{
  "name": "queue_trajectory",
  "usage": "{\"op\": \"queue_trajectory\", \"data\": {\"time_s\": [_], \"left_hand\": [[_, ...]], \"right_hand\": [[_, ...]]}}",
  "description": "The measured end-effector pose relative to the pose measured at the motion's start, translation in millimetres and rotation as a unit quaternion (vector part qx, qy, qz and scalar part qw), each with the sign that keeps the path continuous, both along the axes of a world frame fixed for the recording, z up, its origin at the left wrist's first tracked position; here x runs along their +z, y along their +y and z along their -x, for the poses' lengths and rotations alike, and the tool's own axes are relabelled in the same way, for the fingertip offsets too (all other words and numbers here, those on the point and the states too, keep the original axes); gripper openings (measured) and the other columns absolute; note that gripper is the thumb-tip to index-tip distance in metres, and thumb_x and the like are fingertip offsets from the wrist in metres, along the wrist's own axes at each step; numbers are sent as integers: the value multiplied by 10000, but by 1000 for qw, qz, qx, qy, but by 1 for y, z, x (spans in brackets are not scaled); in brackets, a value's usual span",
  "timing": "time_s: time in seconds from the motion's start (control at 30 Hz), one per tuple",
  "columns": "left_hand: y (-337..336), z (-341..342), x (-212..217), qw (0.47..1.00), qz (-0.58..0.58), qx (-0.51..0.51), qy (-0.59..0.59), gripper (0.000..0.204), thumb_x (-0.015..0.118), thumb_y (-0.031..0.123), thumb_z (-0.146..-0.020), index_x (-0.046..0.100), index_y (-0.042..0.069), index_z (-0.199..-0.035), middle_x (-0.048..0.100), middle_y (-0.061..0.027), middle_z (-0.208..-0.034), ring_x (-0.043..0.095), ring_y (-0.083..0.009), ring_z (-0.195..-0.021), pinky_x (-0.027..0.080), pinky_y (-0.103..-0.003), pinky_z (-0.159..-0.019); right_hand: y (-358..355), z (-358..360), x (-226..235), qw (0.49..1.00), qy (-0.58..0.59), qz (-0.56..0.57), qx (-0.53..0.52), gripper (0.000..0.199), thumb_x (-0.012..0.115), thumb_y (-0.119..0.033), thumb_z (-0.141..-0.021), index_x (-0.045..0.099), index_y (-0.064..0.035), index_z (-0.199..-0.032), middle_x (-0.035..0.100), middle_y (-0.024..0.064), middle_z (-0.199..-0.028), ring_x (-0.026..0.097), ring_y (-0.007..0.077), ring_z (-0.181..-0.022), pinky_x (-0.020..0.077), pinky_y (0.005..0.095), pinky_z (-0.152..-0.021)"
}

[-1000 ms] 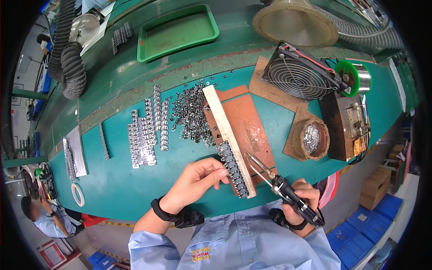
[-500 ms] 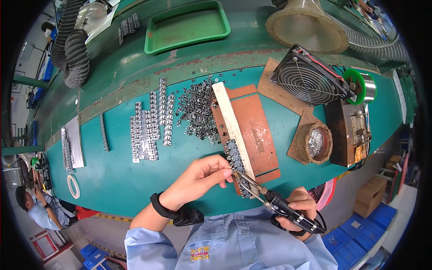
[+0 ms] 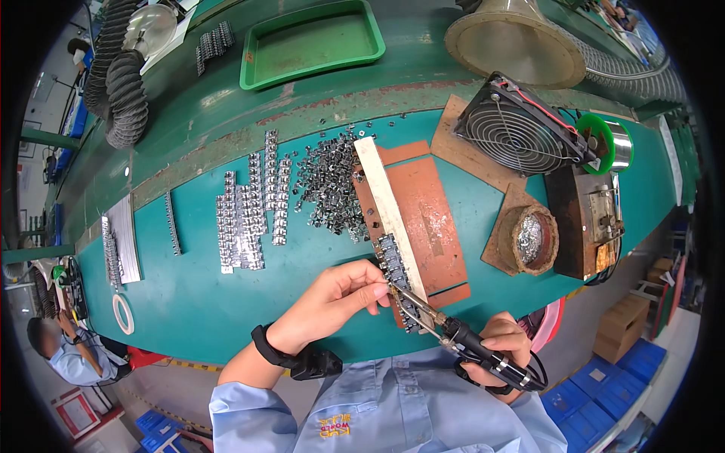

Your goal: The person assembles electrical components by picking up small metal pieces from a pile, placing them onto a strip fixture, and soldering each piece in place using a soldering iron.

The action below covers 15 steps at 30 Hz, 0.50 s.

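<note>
My right hand [image 3: 504, 346] is wrapped round the black handle of a soldering iron [image 3: 470, 337], which has a thin metal tube running beside its shaft. The iron's tip points up and left, at the edge of a dark strip of small circuit boards [image 3: 393, 263]. That strip lies along a pale wooden bar [image 3: 391, 198] on a reddish-brown board [image 3: 427, 219]. At the same spot, the thumb and fingers of my left hand [image 3: 340, 294] are pinched together against the strip's left edge. Whatever they grip is hidden.
Beyond the strip lies a pile of small metal parts [image 3: 328, 185], with finished-looking strips [image 3: 243, 223] to its left. On the right stand a fan [image 3: 517, 128], a solder reel [image 3: 619, 147], a round pot [image 3: 535, 240] and a metal box [image 3: 581, 219]. A green tray [image 3: 313, 45] sits farther back.
</note>
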<state>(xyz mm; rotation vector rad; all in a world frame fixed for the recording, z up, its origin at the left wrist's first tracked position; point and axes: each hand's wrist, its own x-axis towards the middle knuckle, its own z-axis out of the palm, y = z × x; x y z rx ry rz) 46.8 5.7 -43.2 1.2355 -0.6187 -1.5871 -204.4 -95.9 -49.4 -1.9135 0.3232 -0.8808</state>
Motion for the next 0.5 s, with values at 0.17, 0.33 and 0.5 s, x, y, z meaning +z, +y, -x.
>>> {"op": "queue_trajectory", "data": {"time_s": [0.17,0.33,0.5], "left_hand": [[0,-1,0,1000,-4,-2,-8,108,510,127,-887,524,21,-875,600,-44,-796,537,-92,-705,435,-218,-657],[0,-1,1,1000,-7,3,-3,113,513,130,-886,525,20,-867,597,-38,-786,536,-89,-701,432,-214,-650],[-1,-1,1,1000,-9,0,-8,119,515,135,-886,528,19,-864,593,-36,-780,535,-86,-697,430,-210,-647]], "right_hand": [[0,0,1,1000,3,4,-1,428,768,-165,-615,479,-54,-911,521,59,-672,484,170,-557,346,303,-564],[3,1,-2,1000,-14,7,-14,419,766,-171,-618,481,-56,-902,522,60,-674,484,170,-557,347,300,-562],[3,3,-1,1000,-11,13,-21,416,768,-177,-618,481,-57,-894,524,56,-663,488,170,-548,349,299,-558]]}}
